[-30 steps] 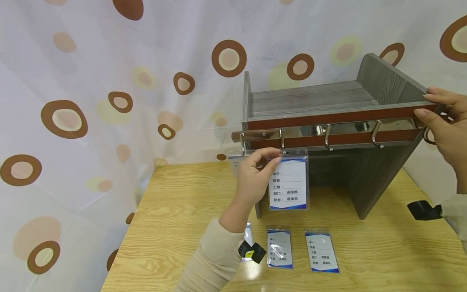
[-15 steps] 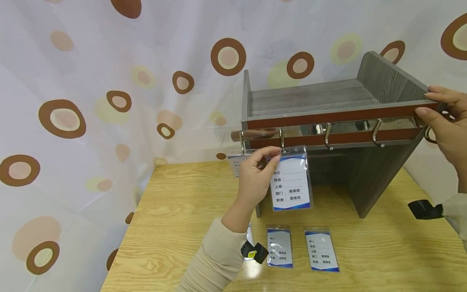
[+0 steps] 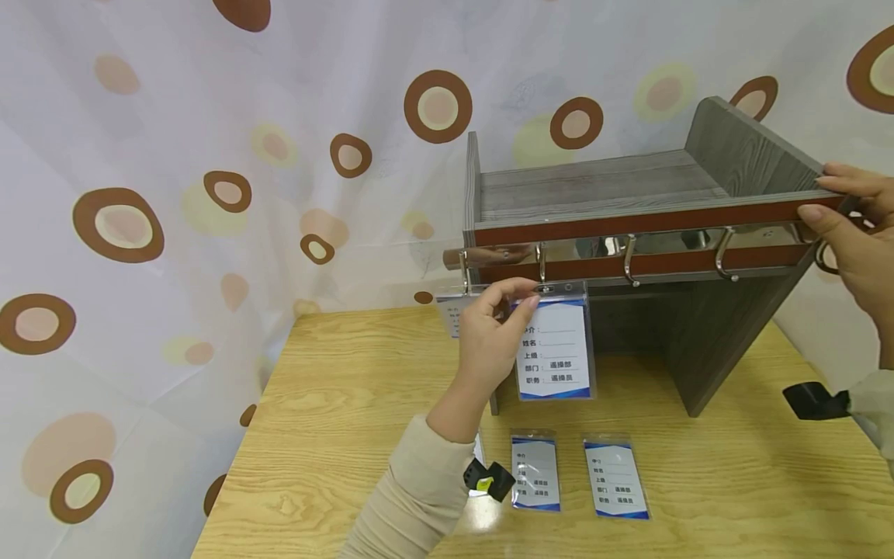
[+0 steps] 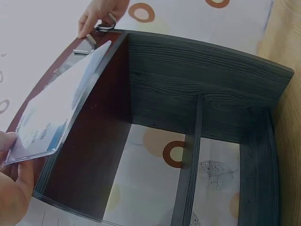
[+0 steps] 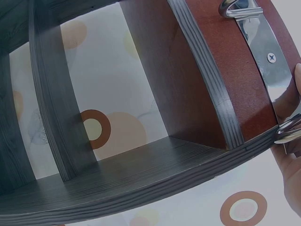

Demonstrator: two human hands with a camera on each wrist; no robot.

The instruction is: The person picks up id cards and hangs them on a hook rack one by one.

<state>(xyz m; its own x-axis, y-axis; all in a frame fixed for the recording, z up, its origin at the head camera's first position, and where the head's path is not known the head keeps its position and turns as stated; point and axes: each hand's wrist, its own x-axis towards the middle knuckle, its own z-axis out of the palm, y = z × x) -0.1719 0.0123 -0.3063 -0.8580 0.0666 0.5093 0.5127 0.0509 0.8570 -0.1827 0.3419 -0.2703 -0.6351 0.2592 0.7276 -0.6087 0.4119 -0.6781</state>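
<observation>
Left hand pinching held badge by top edge, at second hook; fully seated or not, can't tell. Right hand clamped on right end of rack. Done, seemingly: hung badge on leftmost hook. Left, likely: three loose badges flat on desk, nearer desk's front edge than rack; three bare hooks.

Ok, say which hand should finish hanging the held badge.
Likely the left hand: it pinches the badge at the second hook from the left, while the right hand grips the rack at its right end.
</observation>
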